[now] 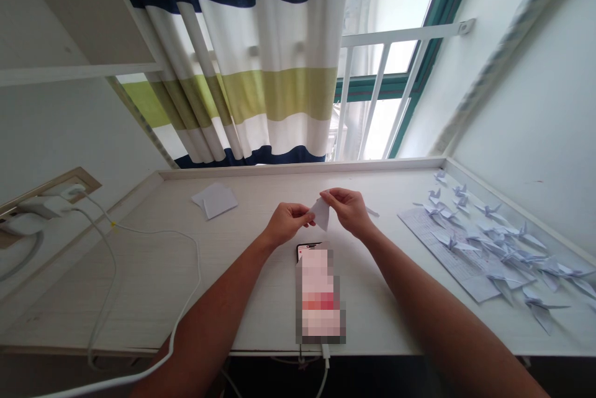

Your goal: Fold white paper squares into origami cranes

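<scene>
Between my two hands, above the middle of the desk, is a small folded piece of white paper (pixel 321 214). My left hand (pixel 289 222) pinches its left side between thumb and fingers. At its upper right, the fingertips of my right hand (pixel 347 207) close on the same paper. Just below them a phone (pixel 321 295) lies on the desk, its screen blurred out, with a white cable plugged into its lower end. A thin strip of white paper (pixel 372 212) shows partly behind my right hand.
Several folded paper cranes (pixel 500 246) cover the right side, some resting on a printed sheet (pixel 442 249). A small stack of white paper (pixel 218 199) lies back left. White cables (pixel 198 255) run from a wall socket (pixel 51 199) across the left. A striped curtain (pixel 279 94) hangs behind the desk (pixel 261 323).
</scene>
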Available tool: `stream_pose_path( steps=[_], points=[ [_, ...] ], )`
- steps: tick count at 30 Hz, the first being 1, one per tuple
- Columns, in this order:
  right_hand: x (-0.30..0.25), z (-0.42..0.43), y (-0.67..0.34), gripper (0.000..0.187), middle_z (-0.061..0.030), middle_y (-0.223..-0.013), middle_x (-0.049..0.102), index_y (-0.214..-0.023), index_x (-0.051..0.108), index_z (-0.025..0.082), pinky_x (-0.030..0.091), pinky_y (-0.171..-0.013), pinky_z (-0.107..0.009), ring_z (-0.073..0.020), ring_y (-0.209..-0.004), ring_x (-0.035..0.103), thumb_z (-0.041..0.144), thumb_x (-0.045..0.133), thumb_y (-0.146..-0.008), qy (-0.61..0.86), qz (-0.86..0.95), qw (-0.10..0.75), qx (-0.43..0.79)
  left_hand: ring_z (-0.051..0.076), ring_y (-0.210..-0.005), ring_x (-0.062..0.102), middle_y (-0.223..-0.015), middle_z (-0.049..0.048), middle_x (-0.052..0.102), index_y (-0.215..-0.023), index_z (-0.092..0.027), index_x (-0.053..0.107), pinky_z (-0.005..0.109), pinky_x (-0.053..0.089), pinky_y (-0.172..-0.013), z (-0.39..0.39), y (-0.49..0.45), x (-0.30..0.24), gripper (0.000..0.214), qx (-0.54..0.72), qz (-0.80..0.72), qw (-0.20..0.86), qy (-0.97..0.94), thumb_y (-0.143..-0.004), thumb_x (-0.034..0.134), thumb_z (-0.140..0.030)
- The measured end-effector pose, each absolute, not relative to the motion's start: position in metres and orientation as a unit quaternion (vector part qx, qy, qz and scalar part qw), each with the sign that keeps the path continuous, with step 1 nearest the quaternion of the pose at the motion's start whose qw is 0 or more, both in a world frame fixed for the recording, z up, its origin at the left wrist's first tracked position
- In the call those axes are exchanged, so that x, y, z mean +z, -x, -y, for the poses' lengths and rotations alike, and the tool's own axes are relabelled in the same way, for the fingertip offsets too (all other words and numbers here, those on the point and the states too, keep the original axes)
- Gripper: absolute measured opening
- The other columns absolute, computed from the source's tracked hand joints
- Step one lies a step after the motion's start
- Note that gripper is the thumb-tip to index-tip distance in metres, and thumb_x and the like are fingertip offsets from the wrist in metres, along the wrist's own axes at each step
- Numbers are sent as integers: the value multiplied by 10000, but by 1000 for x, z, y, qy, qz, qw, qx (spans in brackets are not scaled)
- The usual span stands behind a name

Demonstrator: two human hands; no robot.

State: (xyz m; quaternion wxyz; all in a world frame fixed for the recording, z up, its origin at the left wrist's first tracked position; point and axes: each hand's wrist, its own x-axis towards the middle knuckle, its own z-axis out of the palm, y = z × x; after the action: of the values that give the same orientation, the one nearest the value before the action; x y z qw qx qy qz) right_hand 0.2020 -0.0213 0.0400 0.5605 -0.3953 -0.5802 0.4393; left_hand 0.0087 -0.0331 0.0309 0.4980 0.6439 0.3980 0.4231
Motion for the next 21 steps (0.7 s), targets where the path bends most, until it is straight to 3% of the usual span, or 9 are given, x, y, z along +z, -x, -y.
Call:
stream_pose_path(
  steps=[8, 13, 21],
  points=[
    [43, 21, -206, 344, -82, -859, 762, -838, 790, 174, 532, -799, -367, -212, -806, 672, 511, 725, -835, 377, 562, 559, 480, 162, -626, 648, -723, 102, 761, -861, -117, 800, 297, 534, -643, 34, -9, 31, 321, 419, -389, 522, -633, -755, 800, -420],
    [44, 22, -206, 463, -93, -863, 754, -895, 775, 163, 549, -778, -380, -218, -790, 684, 601, 625, -884, 359, 556, 542, 518, 160, -636, 649, -743, 106, 769, -881, -117, 804, 296, 534, -658, 32, -5, 35, 311, 432, -384, 539, -612, -750, 812, -399],
    [36, 22, -203, 411, -56, -760, 716, -825, 759, 155, 507, -669, -321, -182, -704, 616, 562, 705, -836, 378, 633, 487, 468, 185, -697, 689, -767, 116, 771, -873, -115, 799, 297, 531, -670, 27, 3, 35, 319, 421, -379, 567, -598, -746, 818, -407]
  ],
)
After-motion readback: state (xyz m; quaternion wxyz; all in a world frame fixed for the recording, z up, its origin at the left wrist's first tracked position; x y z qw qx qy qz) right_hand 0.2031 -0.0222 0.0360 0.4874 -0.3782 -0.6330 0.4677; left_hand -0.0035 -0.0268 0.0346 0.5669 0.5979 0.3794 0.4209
